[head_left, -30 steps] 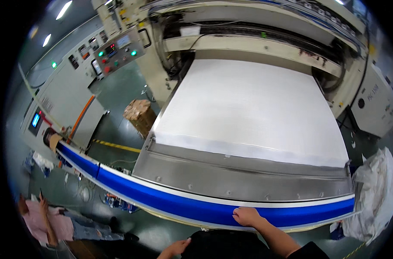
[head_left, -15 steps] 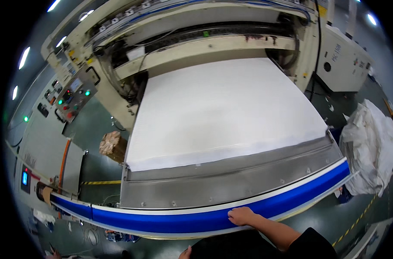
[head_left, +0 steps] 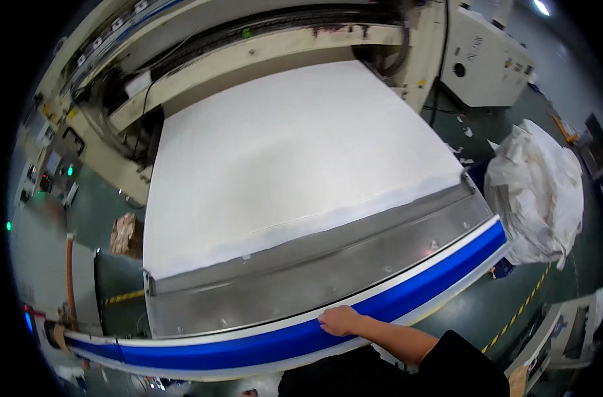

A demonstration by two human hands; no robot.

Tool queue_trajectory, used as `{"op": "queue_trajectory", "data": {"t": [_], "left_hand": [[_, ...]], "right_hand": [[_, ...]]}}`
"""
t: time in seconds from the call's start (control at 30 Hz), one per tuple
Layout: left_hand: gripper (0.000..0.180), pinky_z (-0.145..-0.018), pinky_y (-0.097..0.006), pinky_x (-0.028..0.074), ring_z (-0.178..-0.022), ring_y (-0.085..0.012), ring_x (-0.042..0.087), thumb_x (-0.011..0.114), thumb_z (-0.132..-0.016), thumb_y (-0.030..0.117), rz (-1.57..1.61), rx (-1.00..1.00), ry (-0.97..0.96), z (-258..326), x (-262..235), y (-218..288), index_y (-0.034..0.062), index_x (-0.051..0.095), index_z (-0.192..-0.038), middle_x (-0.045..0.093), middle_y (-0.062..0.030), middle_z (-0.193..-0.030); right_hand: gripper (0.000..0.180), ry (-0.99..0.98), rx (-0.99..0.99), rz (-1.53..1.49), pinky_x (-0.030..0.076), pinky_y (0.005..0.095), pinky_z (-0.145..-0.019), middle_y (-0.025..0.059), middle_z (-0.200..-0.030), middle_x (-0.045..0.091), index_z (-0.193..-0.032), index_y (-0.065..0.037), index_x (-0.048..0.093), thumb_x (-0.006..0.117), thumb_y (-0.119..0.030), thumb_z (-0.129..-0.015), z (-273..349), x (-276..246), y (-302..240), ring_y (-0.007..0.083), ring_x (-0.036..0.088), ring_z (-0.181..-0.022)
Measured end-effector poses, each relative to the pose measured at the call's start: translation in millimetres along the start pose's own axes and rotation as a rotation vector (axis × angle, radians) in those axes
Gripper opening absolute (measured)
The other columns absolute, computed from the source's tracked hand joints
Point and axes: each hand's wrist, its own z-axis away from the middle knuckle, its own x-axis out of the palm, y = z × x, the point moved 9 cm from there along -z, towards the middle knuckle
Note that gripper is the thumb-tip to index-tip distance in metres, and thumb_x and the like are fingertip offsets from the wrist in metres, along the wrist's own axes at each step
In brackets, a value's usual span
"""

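My right hand (head_left: pixel 339 321) rests on the upper edge of a blue band (head_left: pixel 275 349) that runs along the front of a large machine. Its fingers are curled in, and whatever they might hold is hidden. Of my left hand (head_left: pixel 250 393) only a sliver shows at the lower edge, so its fingers cannot be made out. Beyond the band lies a grey metal plate (head_left: pixel 301 271). A wide white sheet (head_left: pixel 295 152) covers the bed behind it, its near edge slightly uneven on the metal.
A cream machine frame (head_left: pixel 248 66) spans the far side. White bundled material (head_left: pixel 533 192) stands at the right, below a pale cabinet (head_left: pixel 490 63). A brown wrapped block (head_left: pixel 127 235) sits on the floor at left. Grey equipment (head_left: pixel 566 331) occupies the lower right.
The view has turned, shifting the machine leftward and tilting it. My right hand stays on the blue band at about the same place. My left hand has mostly dropped out of the picture.
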Motion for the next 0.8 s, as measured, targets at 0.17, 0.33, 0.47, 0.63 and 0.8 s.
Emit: {"op": "queue_trajectory", "data": {"t": [0.17, 0.33, 0.47, 0.63, 0.8], "left_hand": [[0.026, -0.074, -0.038, 0.048, -0.083, -0.0325, 0.060, 0.053, -0.091, 0.021, 0.440, -0.344, 0.770, 69, -170, 39, -0.0027, 0.062, -0.099, 0.062, -0.0179, -0.090], [0.021, -0.079, -0.031, 0.046, -0.088, -0.0210, 0.056, 0.052, -0.093, 0.013, 0.548, -0.018, 1.011, 95, -274, 87, -0.0013, 0.057, -0.108, 0.056, -0.0102, -0.101], [0.019, -0.074, -0.034, 0.050, -0.085, -0.0298, 0.061, 0.056, -0.082, 0.000, 0.460, 0.276, 0.994, 49, -313, 137, 0.0043, 0.062, -0.100, 0.061, -0.0140, -0.095], [0.029, -0.083, -0.041, 0.047, -0.096, -0.0357, 0.057, 0.061, -0.080, 0.013, 0.272, 0.503, 0.813, -69, -329, 190, 0.0061, 0.058, -0.108, 0.060, -0.0164, -0.105], [0.037, -0.098, -0.045, 0.038, -0.114, -0.0323, 0.050, 0.057, -0.084, 0.023, 0.160, 0.492, 0.836, -166, -340, 208, 0.0056, 0.054, -0.117, 0.053, -0.0147, -0.122]], "right_hand": [[0.029, -0.017, 0.033, 0.030, 0.049, 0.0481, -0.077, 0.0187, -0.095, 0.065, -0.090, -0.004, 0.063, 0.047, -0.028, -0.087, -17, -7, 32, 0.0361, 0.062, -0.090], [0.021, 0.123, -0.084, -0.009, 0.049, 0.0446, -0.073, 0.0137, -0.090, 0.064, -0.090, -0.011, 0.064, 0.051, -0.026, -0.085, -45, -37, 1, 0.0343, 0.061, -0.085], [0.019, 0.129, -0.049, 0.040, 0.049, 0.0433, -0.071, 0.0123, -0.087, 0.065, -0.089, -0.011, 0.064, 0.054, -0.026, -0.085, -80, -60, -25, 0.0336, 0.061, -0.082], [0.018, 0.200, -0.075, 0.079, 0.049, 0.0425, -0.069, 0.0117, -0.083, 0.064, -0.089, -0.011, 0.064, 0.056, -0.027, -0.084, -120, -90, -74, 0.0329, 0.062, -0.078], [0.019, 0.201, -0.115, 0.050, 0.049, 0.0430, -0.067, 0.0133, -0.082, 0.065, -0.091, -0.010, 0.064, 0.055, -0.027, -0.084, -184, -109, -128, 0.0337, 0.062, -0.076]]}}
